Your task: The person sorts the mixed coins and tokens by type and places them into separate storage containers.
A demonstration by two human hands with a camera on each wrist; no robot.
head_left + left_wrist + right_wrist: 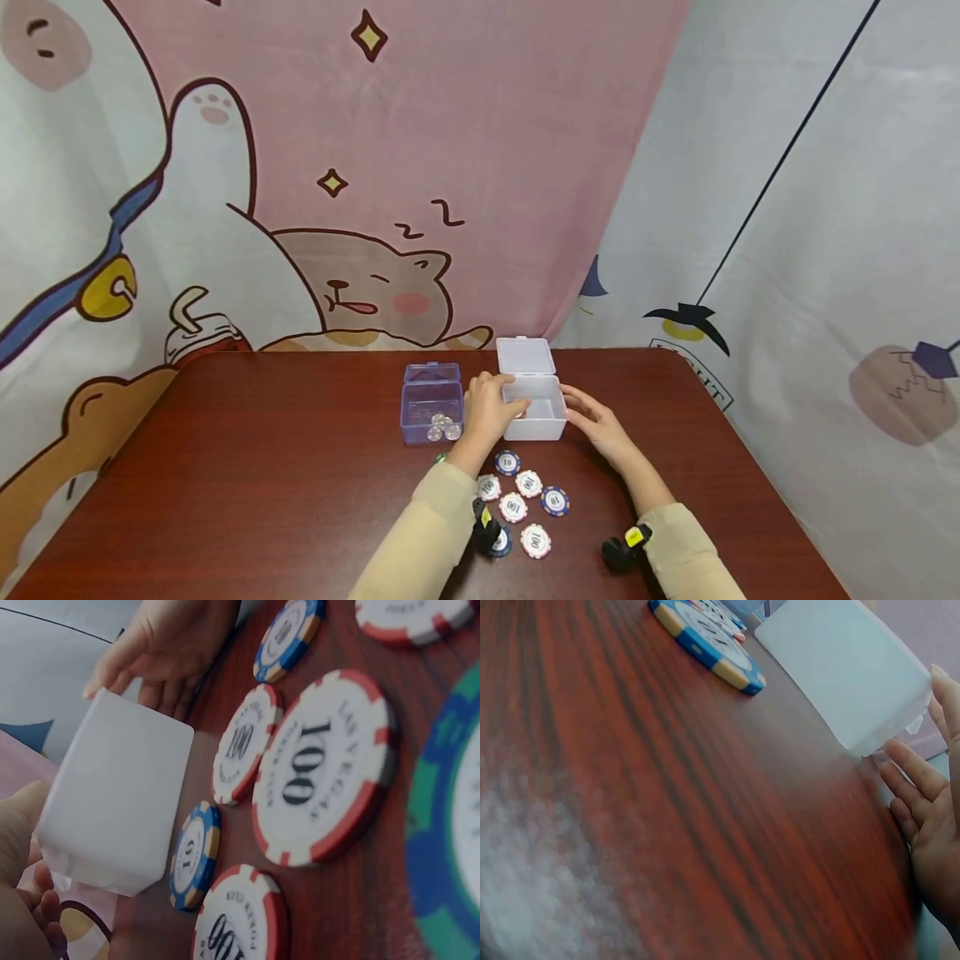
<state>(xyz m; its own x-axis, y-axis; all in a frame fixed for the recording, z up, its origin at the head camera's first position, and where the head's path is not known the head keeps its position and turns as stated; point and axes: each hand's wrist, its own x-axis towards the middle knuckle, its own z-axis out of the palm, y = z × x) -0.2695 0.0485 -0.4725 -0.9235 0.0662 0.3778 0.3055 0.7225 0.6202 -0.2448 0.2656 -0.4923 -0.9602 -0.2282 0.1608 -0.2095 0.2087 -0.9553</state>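
A white lidded box stands on the table with its lid tipped back. Over its left side reaches my left hand, thumb above the opening and apart from the forefinger; no held thing shows between them. A small reddish bit shows just below that thumb, too small to identify. Against the box's right side, my right hand rests with its fingers extended. In front lie several poker chips: white-and-red ones marked 100 and blue ones marked 10.
Left of my left hand stands a translucent blue box, lid raised, with several clear, shiny round pieces inside. A green-edged chip is partly hidden by my left forearm. The brown table ends at a printed cloth backdrop.
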